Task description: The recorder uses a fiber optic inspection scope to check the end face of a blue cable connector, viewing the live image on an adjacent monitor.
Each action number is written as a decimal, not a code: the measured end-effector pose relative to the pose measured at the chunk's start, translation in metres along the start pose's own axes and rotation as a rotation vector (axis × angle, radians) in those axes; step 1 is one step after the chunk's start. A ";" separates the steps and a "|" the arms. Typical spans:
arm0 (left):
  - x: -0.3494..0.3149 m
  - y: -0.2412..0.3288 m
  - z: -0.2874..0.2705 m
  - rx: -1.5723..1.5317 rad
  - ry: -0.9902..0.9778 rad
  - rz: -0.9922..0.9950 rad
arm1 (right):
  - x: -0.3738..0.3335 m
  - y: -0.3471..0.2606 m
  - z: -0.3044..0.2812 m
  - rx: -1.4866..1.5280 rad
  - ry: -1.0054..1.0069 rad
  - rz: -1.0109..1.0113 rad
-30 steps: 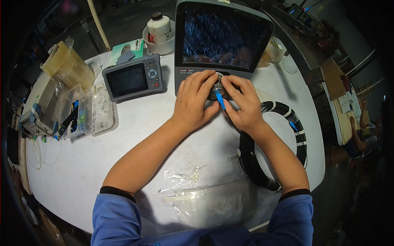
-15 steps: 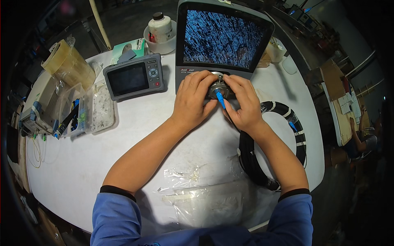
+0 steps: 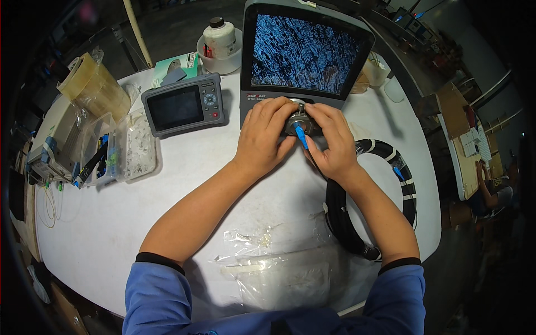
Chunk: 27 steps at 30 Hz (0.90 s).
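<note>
A dark inspection scope with a screen (image 3: 304, 53) stands at the far middle, a speckled blue and black pattern lit on it. At its base is a round metal connector holder (image 3: 300, 114). A blue fibre optic connector (image 3: 300, 135) is plugged into the holder's near side, its black cable running down under my right hand. My left hand (image 3: 264, 131) curls round the holder's left side, fingers bent over its top. My right hand (image 3: 335, 142) closes on the right side, with the thumb beside the blue connector. Part of the holder is hidden behind my fingers.
A coil of black cable (image 3: 336, 215) lies under my right forearm. Clear plastic bags (image 3: 285, 273) lie near the front edge. To the left are a grey handheld tester (image 3: 178, 106), plastic boxes (image 3: 139, 148) and tape rolls (image 3: 95, 84). A white bottle (image 3: 219, 39) stands in a tub behind.
The speckled pattern on the screen has shifted a little. Both hands keep their hold on the metal holder, and the connector stays in it.
</note>
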<state>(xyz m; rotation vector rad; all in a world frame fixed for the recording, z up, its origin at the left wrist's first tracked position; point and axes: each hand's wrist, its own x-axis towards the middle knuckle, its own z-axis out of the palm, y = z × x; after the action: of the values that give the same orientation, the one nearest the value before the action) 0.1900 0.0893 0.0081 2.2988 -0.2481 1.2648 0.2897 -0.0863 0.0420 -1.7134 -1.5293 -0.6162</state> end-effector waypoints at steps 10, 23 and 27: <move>-0.001 -0.001 -0.001 -0.013 -0.021 -0.010 | -0.001 0.001 0.002 -0.004 0.011 0.003; -0.002 0.000 0.002 -0.010 0.005 -0.014 | -0.002 0.001 0.001 -0.003 0.001 0.025; -0.003 -0.002 0.002 -0.014 0.018 -0.039 | 0.000 0.001 0.002 -0.002 0.003 0.023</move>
<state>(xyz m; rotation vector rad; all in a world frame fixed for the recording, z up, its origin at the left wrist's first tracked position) 0.1903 0.0893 0.0040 2.2681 -0.2049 1.2602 0.2902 -0.0852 0.0408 -1.7288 -1.5050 -0.6088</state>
